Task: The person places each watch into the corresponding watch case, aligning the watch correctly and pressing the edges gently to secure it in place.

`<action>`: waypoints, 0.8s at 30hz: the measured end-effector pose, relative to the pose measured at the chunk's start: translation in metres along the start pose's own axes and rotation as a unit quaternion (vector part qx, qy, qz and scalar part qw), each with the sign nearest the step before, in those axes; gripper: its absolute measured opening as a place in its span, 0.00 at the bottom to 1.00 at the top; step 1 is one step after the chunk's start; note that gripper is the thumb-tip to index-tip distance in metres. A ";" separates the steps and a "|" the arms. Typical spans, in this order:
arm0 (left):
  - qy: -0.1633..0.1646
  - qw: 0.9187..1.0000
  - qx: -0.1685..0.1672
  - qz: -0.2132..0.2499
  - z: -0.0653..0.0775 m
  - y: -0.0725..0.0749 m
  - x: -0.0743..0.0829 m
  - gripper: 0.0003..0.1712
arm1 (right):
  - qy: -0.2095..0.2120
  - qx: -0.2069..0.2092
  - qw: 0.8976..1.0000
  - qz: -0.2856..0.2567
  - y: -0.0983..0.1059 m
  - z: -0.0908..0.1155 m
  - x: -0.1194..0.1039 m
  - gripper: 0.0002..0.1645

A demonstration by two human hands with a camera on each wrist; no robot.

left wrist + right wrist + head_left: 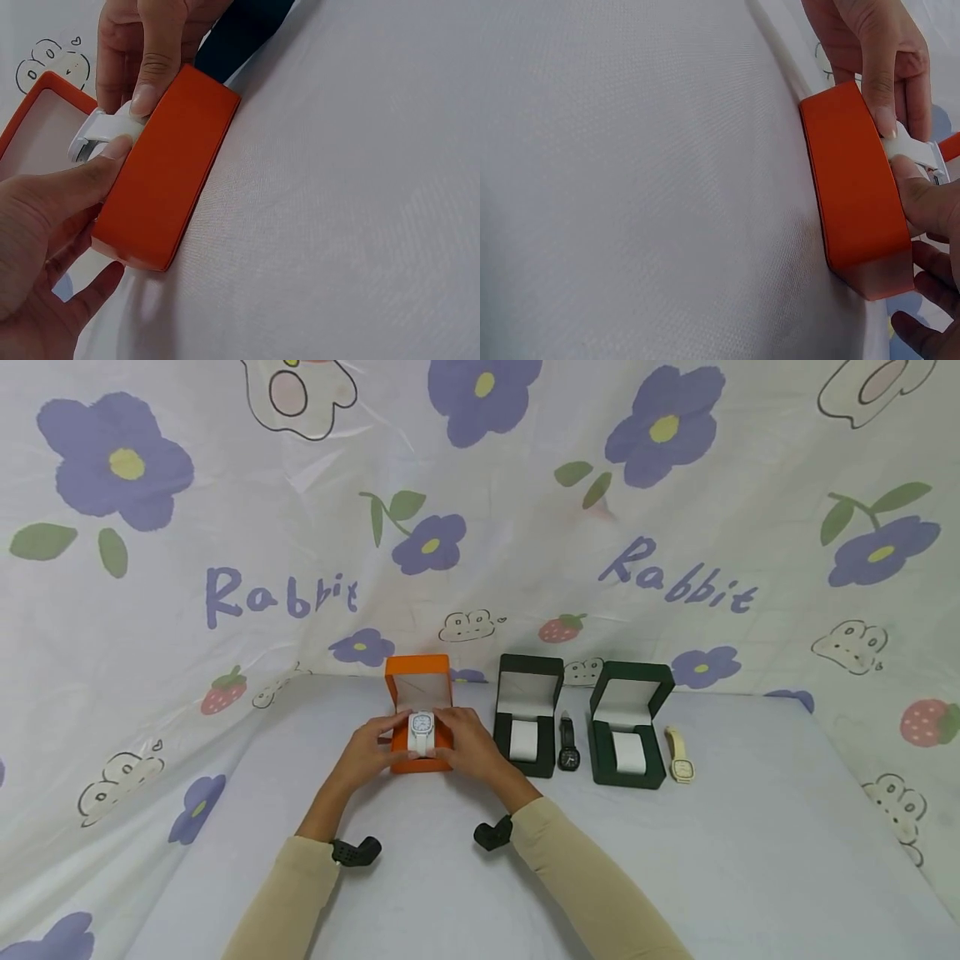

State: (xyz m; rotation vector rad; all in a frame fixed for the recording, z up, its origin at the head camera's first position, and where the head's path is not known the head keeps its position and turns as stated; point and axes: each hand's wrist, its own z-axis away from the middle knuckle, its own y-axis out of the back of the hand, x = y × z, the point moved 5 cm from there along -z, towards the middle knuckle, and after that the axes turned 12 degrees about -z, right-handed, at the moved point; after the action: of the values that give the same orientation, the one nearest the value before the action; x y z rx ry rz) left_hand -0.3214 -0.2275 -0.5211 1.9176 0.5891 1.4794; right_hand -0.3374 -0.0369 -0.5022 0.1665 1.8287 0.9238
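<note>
The grip of the left hand (366, 753) is closed in on the white watch (422, 725), thumb at the lower strap and fingertips along the side of the case. The grip of the right hand (474, 745) meets it from the opposite side, its thumb also pressing the strap, close to the other thumb. The watch sits at the orange box (420, 767), within the base, its face turned up; markings show on its dial, too small to read. The box's front wall carries no lettering in either wrist view, and its lid stands raised behind the fingers. To the right, well apart from the watch, a black box (534, 769) and a green box (630, 777) stand with lids up, each holding a white cushion. A black watch (568, 757) lies between these two, and a gold watch (681, 766) lies just beside the green box; neither dial is legible. All rest on the pale-covered counter (420, 877). Behind hangs a flowered cloth (517, 568), where "Rabbit" reads twice in purple letters.
</note>
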 end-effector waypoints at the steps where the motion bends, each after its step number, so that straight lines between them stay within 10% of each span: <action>1: 0.001 1.000 -0.001 -0.006 0.000 0.000 0.000 0.43 | -0.001 0.000 1.000 0.004 0.000 0.000 0.000 0.43; 14: -0.005 1.000 0.000 -0.016 0.000 0.000 0.004 0.41 | 0.001 -0.011 1.000 0.022 0.002 0.000 -0.004 0.42; 24: 0.010 0.998 0.062 0.022 0.011 0.001 -0.001 0.50 | -0.030 0.001 0.999 -0.017 0.005 0.004 0.000 0.51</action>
State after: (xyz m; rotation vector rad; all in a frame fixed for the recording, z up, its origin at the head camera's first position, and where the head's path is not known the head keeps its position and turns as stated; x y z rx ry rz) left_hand -0.3107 -0.2313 -0.5223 2.0248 0.6663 1.5229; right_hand -0.3356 -0.0317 -0.4997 0.1634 1.7723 0.8843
